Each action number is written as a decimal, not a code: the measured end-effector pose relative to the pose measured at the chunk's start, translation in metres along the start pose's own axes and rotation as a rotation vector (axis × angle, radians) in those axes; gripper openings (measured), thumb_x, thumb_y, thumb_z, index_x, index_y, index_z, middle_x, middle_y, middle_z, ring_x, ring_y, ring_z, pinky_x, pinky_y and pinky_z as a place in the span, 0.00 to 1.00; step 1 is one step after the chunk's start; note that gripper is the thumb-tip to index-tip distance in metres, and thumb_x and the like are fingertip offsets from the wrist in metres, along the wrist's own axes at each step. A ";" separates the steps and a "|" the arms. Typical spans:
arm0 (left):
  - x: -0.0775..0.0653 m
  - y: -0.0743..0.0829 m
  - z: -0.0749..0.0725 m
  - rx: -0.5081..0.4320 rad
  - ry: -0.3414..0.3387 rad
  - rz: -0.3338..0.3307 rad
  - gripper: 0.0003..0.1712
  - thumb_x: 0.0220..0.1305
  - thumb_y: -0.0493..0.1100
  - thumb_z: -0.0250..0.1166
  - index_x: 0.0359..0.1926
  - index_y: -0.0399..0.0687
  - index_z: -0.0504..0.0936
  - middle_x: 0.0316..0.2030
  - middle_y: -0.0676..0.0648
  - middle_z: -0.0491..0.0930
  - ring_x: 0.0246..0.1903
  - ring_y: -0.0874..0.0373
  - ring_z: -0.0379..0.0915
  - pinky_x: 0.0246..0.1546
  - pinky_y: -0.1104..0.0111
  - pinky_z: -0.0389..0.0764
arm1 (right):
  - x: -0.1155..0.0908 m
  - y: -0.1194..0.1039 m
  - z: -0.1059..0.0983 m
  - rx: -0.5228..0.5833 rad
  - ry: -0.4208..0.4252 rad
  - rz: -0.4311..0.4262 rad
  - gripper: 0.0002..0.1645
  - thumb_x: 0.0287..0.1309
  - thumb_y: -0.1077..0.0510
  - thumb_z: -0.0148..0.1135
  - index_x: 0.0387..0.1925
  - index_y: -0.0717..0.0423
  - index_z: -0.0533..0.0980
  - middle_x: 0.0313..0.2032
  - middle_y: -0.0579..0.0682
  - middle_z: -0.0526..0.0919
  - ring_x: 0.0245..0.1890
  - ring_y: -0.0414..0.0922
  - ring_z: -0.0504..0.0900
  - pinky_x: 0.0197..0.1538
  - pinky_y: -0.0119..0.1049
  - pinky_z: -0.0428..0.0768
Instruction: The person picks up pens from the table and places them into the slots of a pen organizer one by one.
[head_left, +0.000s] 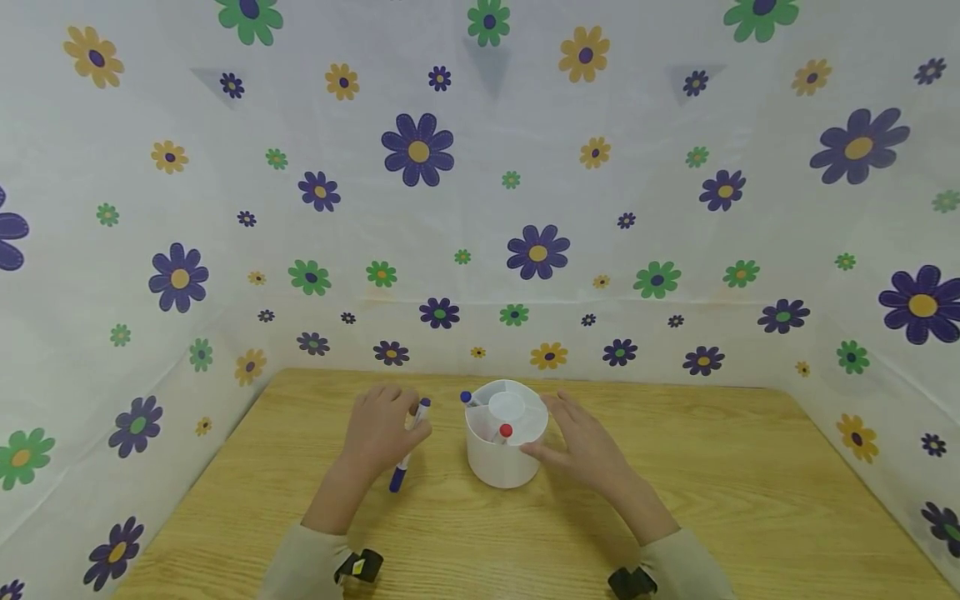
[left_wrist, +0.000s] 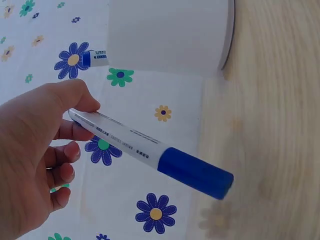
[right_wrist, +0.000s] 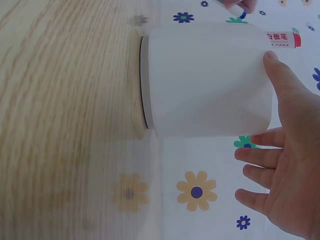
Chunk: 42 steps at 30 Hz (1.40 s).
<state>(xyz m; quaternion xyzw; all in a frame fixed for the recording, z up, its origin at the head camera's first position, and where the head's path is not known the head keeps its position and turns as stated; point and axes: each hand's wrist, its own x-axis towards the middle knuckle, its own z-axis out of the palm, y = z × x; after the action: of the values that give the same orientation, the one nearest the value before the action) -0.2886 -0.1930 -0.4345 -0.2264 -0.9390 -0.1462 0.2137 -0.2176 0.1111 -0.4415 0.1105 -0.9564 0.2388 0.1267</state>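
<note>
My left hand [head_left: 381, 429] pinches a white whiteboard marker [left_wrist: 127, 141] between thumb and index finger near one end. Its blue cap points down toward the table in the head view, left of the pen holder. That white round pen holder [head_left: 501, 463] stands upright on the table, divided into compartments. Inside it are a blue-ended marker [head_left: 467, 398] at the left and a red-ended marker [head_left: 506, 432] at the front. My right hand [head_left: 588, 446] is at the holder's right side, thumb by the rim, fingers extended and loosely spread in the right wrist view.
The wooden table [head_left: 712, 467] extends to both sides of the holder. A white cloth [head_left: 660, 225] printed with flowers hangs behind and along the sides. Dark straps with small devices sit at both wrists.
</note>
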 end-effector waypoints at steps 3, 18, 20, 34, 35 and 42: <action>0.000 0.004 -0.005 -0.055 0.092 0.069 0.07 0.53 0.49 0.64 0.29 0.54 0.75 0.29 0.53 0.76 0.33 0.55 0.67 0.38 0.61 0.68 | 0.000 0.000 0.000 0.002 0.000 0.000 0.50 0.53 0.30 0.62 0.69 0.52 0.64 0.69 0.56 0.67 0.73 0.60 0.58 0.65 0.64 0.65; 0.002 0.033 -0.026 -0.456 0.421 0.237 0.05 0.52 0.40 0.67 0.30 0.49 0.78 0.25 0.52 0.69 0.31 0.61 0.60 0.38 0.65 0.63 | -0.001 0.000 -0.001 -0.005 0.022 -0.020 0.49 0.53 0.32 0.64 0.69 0.55 0.64 0.69 0.58 0.68 0.72 0.61 0.60 0.65 0.64 0.66; 0.002 0.037 -0.028 -0.513 0.471 0.246 0.05 0.52 0.39 0.66 0.31 0.47 0.77 0.25 0.50 0.68 0.32 0.60 0.60 0.40 0.66 0.62 | -0.001 0.000 -0.001 -0.006 0.021 -0.020 0.50 0.53 0.32 0.64 0.69 0.55 0.64 0.69 0.58 0.68 0.72 0.61 0.60 0.65 0.64 0.66; -0.006 0.069 -0.036 -0.686 0.744 0.431 0.16 0.69 0.49 0.59 0.38 0.38 0.79 0.33 0.42 0.69 0.38 0.52 0.63 0.43 0.75 0.66 | 0.001 -0.003 -0.004 -0.009 0.007 -0.016 0.49 0.54 0.33 0.64 0.69 0.55 0.64 0.69 0.59 0.67 0.72 0.61 0.60 0.65 0.64 0.65; -0.006 0.071 -0.036 -0.695 0.740 0.446 0.16 0.70 0.49 0.59 0.39 0.38 0.79 0.34 0.42 0.69 0.39 0.52 0.63 0.43 0.75 0.66 | 0.000 -0.004 -0.004 -0.009 0.005 -0.015 0.49 0.54 0.33 0.64 0.69 0.55 0.64 0.69 0.59 0.67 0.72 0.61 0.60 0.65 0.64 0.65; -0.008 0.080 -0.030 -0.732 0.693 0.544 0.14 0.70 0.46 0.59 0.43 0.38 0.79 0.37 0.41 0.69 0.42 0.50 0.63 0.44 0.73 0.69 | 0.000 -0.004 -0.004 -0.009 -0.003 0.001 0.49 0.53 0.32 0.65 0.69 0.54 0.64 0.69 0.58 0.67 0.73 0.61 0.59 0.65 0.64 0.65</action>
<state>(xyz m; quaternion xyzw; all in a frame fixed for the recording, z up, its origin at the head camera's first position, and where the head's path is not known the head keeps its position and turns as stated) -0.2332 -0.1388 -0.3984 -0.4580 -0.6104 -0.4672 0.4465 -0.2154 0.1099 -0.4364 0.1098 -0.9577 0.2346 0.1257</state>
